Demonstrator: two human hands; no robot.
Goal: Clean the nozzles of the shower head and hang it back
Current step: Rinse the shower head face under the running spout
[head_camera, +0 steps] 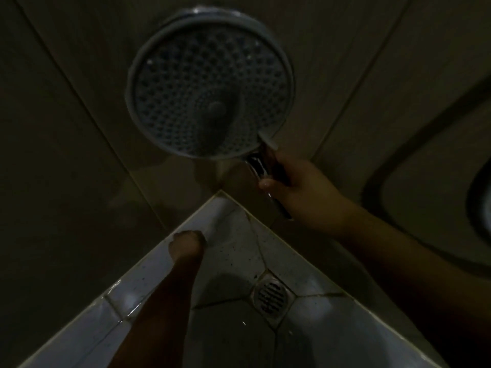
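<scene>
A large round shower head faces me in the dim light, its face covered in rings of small nozzles around a central knob. Its chrome handle runs down to the right, where my right hand grips it with fingers wrapped round. My left hand is lower, over the floor's corner, its fingers curled inward with nothing visible in them. It is well below the shower head and apart from it.
Two dark tiled walls meet at a corner behind the shower head. The pale tiled floor holds a square metal drain. A dark curved fixture stands at the right edge.
</scene>
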